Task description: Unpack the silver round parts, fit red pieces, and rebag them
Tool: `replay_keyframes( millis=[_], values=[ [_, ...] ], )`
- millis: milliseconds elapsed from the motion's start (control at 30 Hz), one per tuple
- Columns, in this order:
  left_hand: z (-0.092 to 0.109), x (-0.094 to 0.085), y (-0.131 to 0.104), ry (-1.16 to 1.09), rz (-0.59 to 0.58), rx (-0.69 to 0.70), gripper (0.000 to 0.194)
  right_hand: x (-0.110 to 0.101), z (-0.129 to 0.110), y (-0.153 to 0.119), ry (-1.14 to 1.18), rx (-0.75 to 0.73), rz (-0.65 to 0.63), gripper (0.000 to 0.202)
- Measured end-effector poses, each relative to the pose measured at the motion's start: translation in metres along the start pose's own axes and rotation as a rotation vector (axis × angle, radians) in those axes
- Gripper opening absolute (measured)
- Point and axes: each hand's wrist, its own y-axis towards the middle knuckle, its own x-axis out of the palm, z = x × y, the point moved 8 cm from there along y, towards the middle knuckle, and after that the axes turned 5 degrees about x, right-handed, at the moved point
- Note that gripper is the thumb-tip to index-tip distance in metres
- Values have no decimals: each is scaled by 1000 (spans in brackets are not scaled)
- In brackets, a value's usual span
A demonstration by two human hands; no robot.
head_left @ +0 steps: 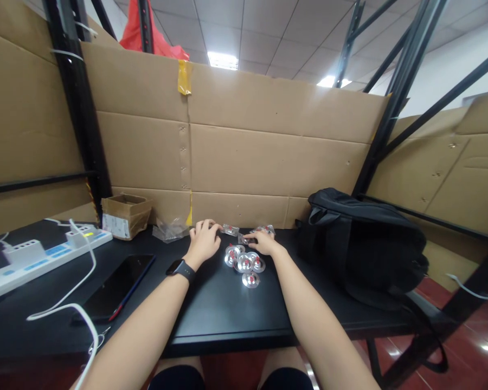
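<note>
Several shiny metal discs with red centres (244, 262) lie in a loose, overlapping cluster on the black table; one disc (251, 280) sits nearest the front edge. Behind them are small clear packets with red bits (230, 229). My left hand (204, 240), with a dark watch on its wrist, rests behind and left of the discs, fingers apart, its fingertips beside the left packet. My right hand (263, 241) is behind and right of the discs, its fingertips at a packet; what it grips, if anything, is too small to tell.
On the left are a white power strip (44, 261) with cables, a dark tablet (120, 284) with a pen, and a small cardboard box (127, 215). Crumpled clear plastic (169, 231) lies beside the box. A black bag (361, 244) stands right; cardboard panels (244, 157) rise behind.
</note>
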Motion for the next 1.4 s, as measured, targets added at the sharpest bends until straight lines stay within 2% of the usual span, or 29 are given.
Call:
replay_keyframes(
  millis=[100,167,267,333,433,567,633,700,767,833,1000,1133,1233,1333,1400],
  values=[
    [-8,9,1,-116,-25,-103,27,-7,-1,1,103,-22,98,29],
    [-11,14,1,-170,-38,-151,26,-12,3,1,255,-20,179,25],
    [-9,16,1,-204,-40,-154,22,-14,13,1,472,47,279,17],
    [-4,16,2,-256,-49,-113,23,-13,15,1,529,81,307,18],
    [6,18,2,-430,-56,-46,30,-16,5,0,654,83,344,23],
    [9,21,2,-665,-4,-77,47,-25,-16,-4,920,25,355,26],
    [5,23,3,-691,28,-107,47,-33,-26,-9,918,-7,357,26],
    [0,27,3,-723,23,-122,46,-47,-30,-17,852,-36,416,29],
    [-1,31,3,-784,-33,-105,44,-60,-33,-26,763,-77,482,33],
    [2,33,3,-793,-101,-71,43,-68,-37,-31,670,-128,481,36],
    [15,34,-4,-504,-235,-9,35,-66,-47,-34,488,-209,375,34],
    [21,37,-6,-457,-274,30,33,-64,-47,-33,543,-194,381,32],
    [20,39,-5,-501,-271,57,33,-71,-40,-34,632,-125,489,31],
    [16,43,-3,-566,-229,54,32,-75,-30,-34,775,-70,599,29],
    [14,43,-1,-659,-157,28,37,-73,-27,-32,887,-75,630,28]
  ],
)
